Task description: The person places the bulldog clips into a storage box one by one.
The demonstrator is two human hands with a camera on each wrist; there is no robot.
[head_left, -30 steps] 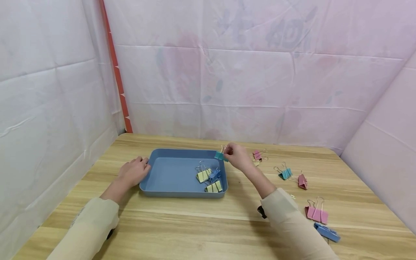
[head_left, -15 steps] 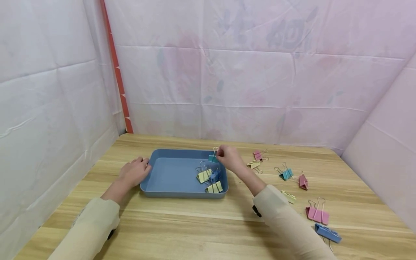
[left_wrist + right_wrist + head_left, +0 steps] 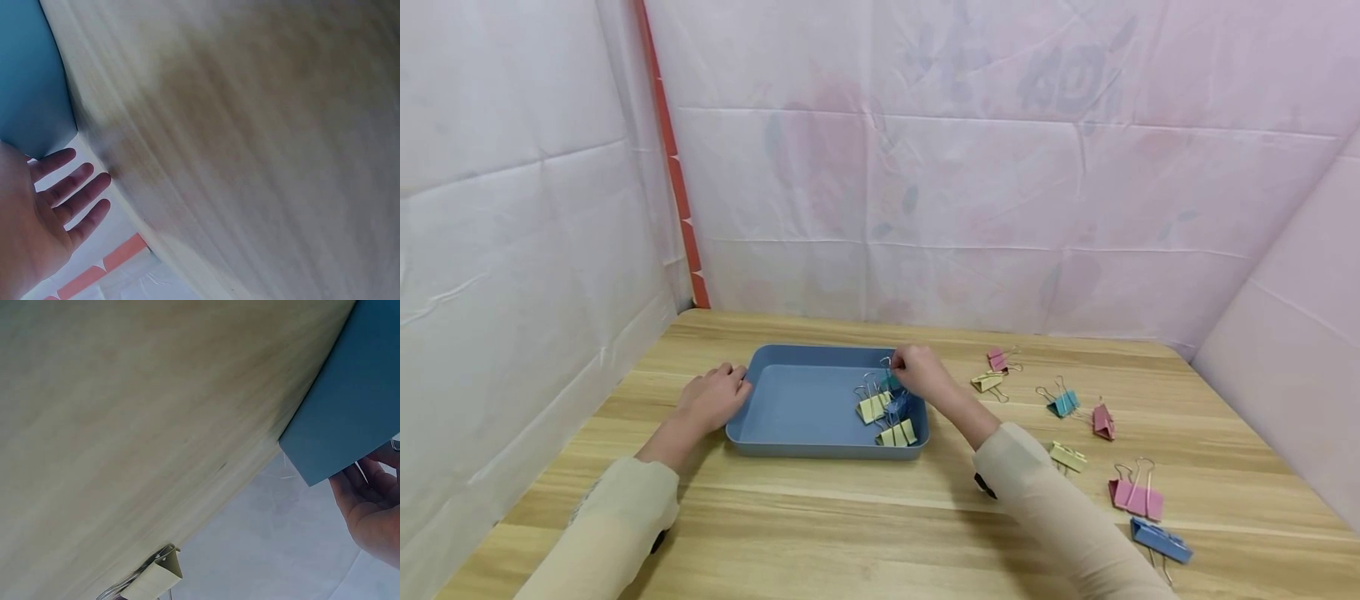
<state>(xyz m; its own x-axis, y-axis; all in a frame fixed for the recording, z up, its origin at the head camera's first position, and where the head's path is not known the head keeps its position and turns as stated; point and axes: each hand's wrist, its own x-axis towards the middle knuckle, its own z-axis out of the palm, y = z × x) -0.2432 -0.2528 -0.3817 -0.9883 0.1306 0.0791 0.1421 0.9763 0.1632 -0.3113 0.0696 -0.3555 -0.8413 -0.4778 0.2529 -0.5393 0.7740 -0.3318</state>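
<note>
A blue tray [image 3: 805,404] lies on the wooden table. My left hand [image 3: 713,397] touches its left rim; in the left wrist view the fingers of that hand [image 3: 44,212] are spread and fairly straight. Over the tray's far right corner, my right hand [image 3: 923,372] pinches a teal binder clip [image 3: 889,382], low inside the wall and partly hidden by the fingers. Near it in the tray sit a blue binder clip [image 3: 897,407] and two yellow ones, the upper yellow clip [image 3: 873,407] and the lower yellow clip [image 3: 897,433]. The tray wall [image 3: 344,400] hides part of the right hand [image 3: 375,515] in the right wrist view.
Right of the tray lie a small pink clip [image 3: 997,359], a yellow clip [image 3: 987,382], a teal clip [image 3: 1063,403], a dark pink clip [image 3: 1102,421], another yellow clip [image 3: 1067,456], a large pink clip [image 3: 1137,499] and a blue clip [image 3: 1161,540]. White sheeting [image 3: 865,183] surrounds the table.
My right hand has moved left and down with the teal binder clip, from above the right rim to low inside the tray. The left hand stays at the left rim.
</note>
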